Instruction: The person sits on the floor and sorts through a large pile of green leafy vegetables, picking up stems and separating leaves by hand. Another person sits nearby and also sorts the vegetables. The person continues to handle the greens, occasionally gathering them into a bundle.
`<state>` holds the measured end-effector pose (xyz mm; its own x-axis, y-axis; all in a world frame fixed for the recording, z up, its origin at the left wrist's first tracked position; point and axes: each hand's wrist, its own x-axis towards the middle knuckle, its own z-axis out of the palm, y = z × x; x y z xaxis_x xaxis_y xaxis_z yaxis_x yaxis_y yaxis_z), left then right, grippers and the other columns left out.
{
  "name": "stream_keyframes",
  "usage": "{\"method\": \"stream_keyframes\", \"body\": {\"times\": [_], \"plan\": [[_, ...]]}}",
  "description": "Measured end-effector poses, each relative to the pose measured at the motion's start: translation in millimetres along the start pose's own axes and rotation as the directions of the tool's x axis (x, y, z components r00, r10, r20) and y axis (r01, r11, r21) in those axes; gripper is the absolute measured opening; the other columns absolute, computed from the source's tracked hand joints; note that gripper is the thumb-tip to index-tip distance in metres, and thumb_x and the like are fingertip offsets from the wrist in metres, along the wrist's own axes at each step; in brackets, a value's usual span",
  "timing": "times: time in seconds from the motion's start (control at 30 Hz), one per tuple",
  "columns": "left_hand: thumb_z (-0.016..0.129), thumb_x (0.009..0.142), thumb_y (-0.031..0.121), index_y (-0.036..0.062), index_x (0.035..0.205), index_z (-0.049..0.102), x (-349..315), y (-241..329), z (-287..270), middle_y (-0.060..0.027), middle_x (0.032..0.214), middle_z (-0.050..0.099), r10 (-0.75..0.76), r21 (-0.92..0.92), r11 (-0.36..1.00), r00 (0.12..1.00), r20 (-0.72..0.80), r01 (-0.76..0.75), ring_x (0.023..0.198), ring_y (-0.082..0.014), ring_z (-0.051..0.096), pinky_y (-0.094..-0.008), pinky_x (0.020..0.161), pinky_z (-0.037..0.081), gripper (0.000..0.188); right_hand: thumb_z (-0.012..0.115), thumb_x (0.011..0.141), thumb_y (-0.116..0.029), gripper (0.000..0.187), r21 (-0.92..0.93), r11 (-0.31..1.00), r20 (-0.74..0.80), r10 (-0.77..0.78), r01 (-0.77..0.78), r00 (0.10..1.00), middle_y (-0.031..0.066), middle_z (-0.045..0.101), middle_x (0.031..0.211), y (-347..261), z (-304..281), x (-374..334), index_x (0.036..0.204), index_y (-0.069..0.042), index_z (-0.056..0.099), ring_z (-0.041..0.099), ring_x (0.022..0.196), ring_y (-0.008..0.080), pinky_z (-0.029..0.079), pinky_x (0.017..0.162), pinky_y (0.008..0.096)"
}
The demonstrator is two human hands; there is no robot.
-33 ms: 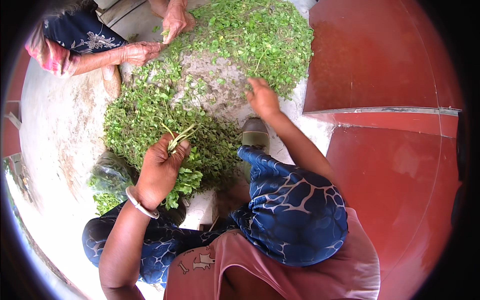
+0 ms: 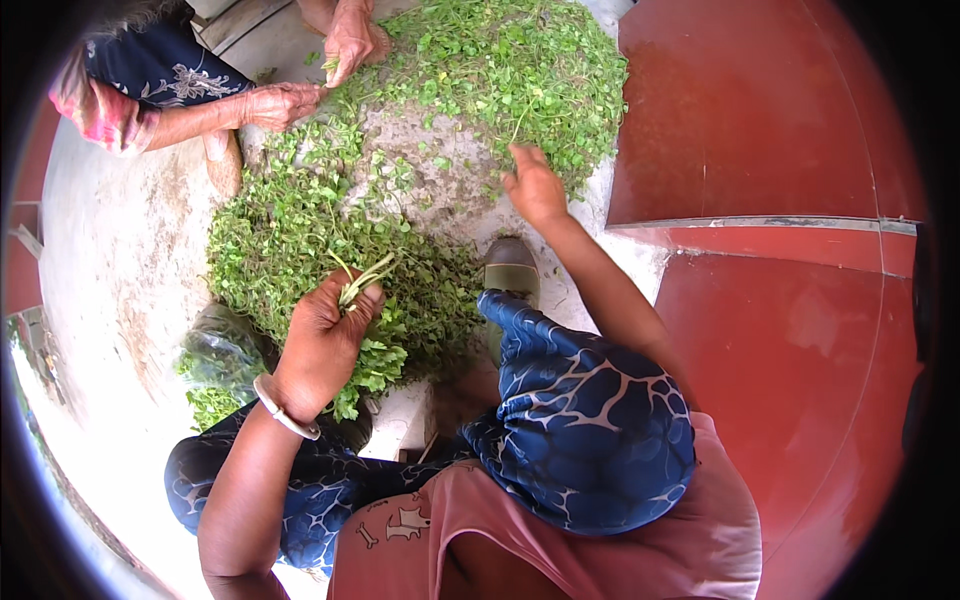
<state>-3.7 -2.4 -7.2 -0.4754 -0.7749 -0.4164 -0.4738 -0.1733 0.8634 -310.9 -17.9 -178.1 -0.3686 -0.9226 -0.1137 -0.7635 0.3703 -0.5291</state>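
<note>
smooth stems [image 2: 364, 284], glossy plastic bag [image 2: 225, 350], soft cloth trousers [image 2: 590, 430], rough matt ground [image 2: 450, 185]

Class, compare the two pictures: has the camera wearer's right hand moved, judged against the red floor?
Yes: the right hand has shifted slightly rightward, a little nearer the left edge of the red floor.

The camera sits on the head of the person [image 2: 700, 520]. It looks down, close over the left hand [image 2: 325, 335] and right hand [image 2: 538, 192], seeing very wide.
</note>
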Motion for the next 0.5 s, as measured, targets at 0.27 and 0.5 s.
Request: {"method": "stream_keyframes", "body": {"times": [0.27,0.5], "plan": [[0.054,0.093,0.014,0.0013,0.088,0.055,5.8,5.6,6.7,-0.0004,0.065,0.05,-0.009,0.008,1.0,1.0,0.029,0.009,0.062,-0.0086,0.04,-0.0255,0.058,0.039,0.014,0.062,0.082,-0.021,0.027,-0.211,0.977,0.17,0.056,-0.019,0.984,0.0116,0.062,0.1,33.6,10.0,21.4,0.104,-0.007,0.059,0.063,0.078,0.0298,0.05,0.068,0.0382],[0.054,0.093,0.013,0.0001,0.089,0.055,-2.7,2.2,7.5,-0.002,0.064,0.05,-0.032,0.039,0.999,0.999,0.028,0.031,0.061,-0.0096,0.042,-0.0263,0.057,0.04,0.014,0.063,0.082,-0.018,0.016,0.66,0.633,0.516,0.009,-0.404,0.857,0.0039,0.065,0.083,24.1,-28.6,-9.0,0.093,-0.006,0.063,0.063,0.076,0.011,0.046,0.06,0.0261]]}}
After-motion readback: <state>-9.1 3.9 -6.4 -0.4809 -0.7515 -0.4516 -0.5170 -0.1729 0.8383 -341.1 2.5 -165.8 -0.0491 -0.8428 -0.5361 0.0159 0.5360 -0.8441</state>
